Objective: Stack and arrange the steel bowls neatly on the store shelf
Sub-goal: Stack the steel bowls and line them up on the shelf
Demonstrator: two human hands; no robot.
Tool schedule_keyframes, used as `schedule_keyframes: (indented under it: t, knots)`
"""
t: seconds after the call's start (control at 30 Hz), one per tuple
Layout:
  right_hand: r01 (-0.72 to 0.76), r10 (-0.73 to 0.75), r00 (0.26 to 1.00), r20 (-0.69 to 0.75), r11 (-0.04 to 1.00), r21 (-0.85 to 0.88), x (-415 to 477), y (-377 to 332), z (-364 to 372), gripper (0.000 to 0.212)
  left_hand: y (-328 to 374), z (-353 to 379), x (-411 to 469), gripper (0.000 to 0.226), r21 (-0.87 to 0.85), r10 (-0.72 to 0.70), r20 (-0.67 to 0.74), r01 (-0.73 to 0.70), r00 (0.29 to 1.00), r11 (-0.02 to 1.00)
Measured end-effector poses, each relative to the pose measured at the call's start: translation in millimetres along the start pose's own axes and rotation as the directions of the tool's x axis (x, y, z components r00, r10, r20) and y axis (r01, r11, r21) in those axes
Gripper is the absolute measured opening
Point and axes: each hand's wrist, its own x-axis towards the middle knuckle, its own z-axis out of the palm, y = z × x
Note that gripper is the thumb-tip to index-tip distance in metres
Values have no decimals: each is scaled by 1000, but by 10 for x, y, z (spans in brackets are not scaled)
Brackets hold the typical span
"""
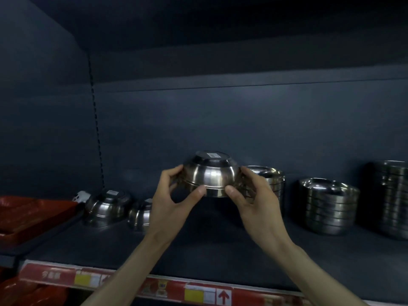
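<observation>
An upside-down steel bowl (211, 173) with a barcode sticker on its base hangs above the dark shelf (198, 250). My left hand (172, 202) grips its left rim and my right hand (254, 199) grips its right rim, thumbs under the front edge. Two more inverted bowls rest on the shelf to the left: one (107, 207) in full view, the other (140, 215) partly hidden behind my left hand. Behind my right hand stands a stack of upright bowls (272, 180).
Two further stacks of steel bowls stand to the right, a middle one (329, 206) and a taller one (391, 199) at the frame edge. Red trays (31, 215) lie at far left. A red price strip (198, 292) runs along the shelf front.
</observation>
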Motion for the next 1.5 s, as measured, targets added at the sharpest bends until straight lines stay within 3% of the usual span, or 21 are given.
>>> schedule_keyframes:
  t: [0.3,0.57,0.77,0.97,1.1,1.2,1.37,1.5]
  knots:
    - [35,-38,999,-29,995,-91,2,-64,-696,60,256,515,-25,58,-11,-7,37,7,999,1000]
    - [26,-26,1000,-10,1000,12,-43,-57,-1061,72,415,728,-42,58,-6,-17,69,17,997,1000]
    - [22,-21,1000,20,997,-76,-3,-101,-1202,84,443,804,-71,66,-29,-41,86,44,995,999]
    - [7,-8,999,-49,999,-33,36,-156,-1277,71,473,778,-172,82,97,54,213,-76,975,992]
    - [-111,116,993,-27,985,131,91,-207,-1347,63,390,760,-175,96,169,205,262,-254,943,952]
    - [-280,274,960,63,911,302,115,-304,-1377,47,407,754,-155,102,216,266,316,-342,911,914]
    - [-446,427,895,126,851,279,157,-361,-1462,53,416,698,-137,110,258,281,478,-439,832,861]
    - [-498,477,867,142,828,257,184,-381,-1482,53,352,678,-116,124,271,284,505,-462,815,844]
